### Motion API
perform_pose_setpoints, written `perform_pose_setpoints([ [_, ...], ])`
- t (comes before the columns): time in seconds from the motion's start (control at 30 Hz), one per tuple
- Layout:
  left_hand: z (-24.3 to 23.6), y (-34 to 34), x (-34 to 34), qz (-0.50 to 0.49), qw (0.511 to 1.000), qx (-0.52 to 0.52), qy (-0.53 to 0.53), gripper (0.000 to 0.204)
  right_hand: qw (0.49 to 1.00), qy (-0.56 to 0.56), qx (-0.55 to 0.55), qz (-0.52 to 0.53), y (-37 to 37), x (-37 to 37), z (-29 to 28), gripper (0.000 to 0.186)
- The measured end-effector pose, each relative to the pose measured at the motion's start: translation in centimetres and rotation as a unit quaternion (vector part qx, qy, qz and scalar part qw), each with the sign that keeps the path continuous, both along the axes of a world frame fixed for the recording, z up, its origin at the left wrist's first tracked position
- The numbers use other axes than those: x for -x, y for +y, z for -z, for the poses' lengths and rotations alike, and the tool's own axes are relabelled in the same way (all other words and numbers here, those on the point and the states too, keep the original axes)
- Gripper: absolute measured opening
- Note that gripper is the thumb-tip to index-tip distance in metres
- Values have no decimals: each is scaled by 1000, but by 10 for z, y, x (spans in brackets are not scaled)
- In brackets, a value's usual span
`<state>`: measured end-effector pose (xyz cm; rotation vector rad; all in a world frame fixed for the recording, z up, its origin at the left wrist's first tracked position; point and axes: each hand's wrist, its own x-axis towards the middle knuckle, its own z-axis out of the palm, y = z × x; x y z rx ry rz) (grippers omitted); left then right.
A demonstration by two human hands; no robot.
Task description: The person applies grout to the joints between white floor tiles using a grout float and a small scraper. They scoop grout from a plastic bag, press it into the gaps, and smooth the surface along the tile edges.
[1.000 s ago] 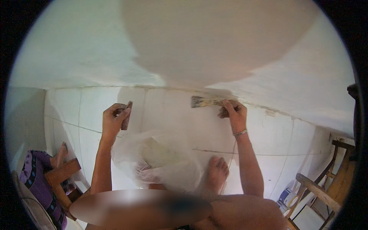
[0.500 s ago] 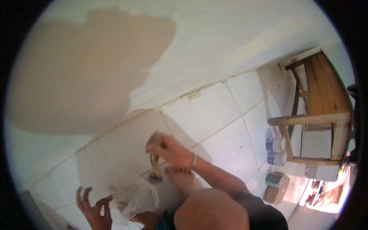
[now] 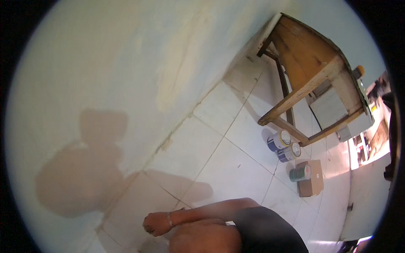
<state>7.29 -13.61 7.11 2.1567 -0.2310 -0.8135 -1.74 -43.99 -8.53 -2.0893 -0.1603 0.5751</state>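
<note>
My right hand (image 3: 156,223), with a bracelet (image 3: 169,219) at its wrist, is low in the view, out past my bent knee (image 3: 205,237). Its fingers are curled closed over the tiled floor, and whatever they hold is hidden. Just below that hand, a pale, blurred shape (image 3: 152,245) shows at the bottom edge, too unclear to name. My left hand is out of view.
A pale wall (image 3: 143,84) meets the white tiles (image 3: 236,164) on the left. A wooden table (image 3: 310,46) stands at the upper right. Near its legs are two paint cans (image 3: 279,140), a green can (image 3: 300,173) and a cardboard box (image 3: 313,179).
The view has swung toward the right, so the table and cans sit nearer the middle. My left hand, the whitish plastic bag and the pale curved thing by my right hand have left view.
</note>
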Motion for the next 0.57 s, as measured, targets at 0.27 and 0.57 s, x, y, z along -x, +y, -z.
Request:
perform_pose_setpoints([
  [0.27,-125,-121,-35,220,969,21,109,10,960,11,75,270,-104,22,-165,27],
  [0.57,-423,-255,48,260,954,-3,150,14,900,-11,-59,431,-116,127,-405,77],
])
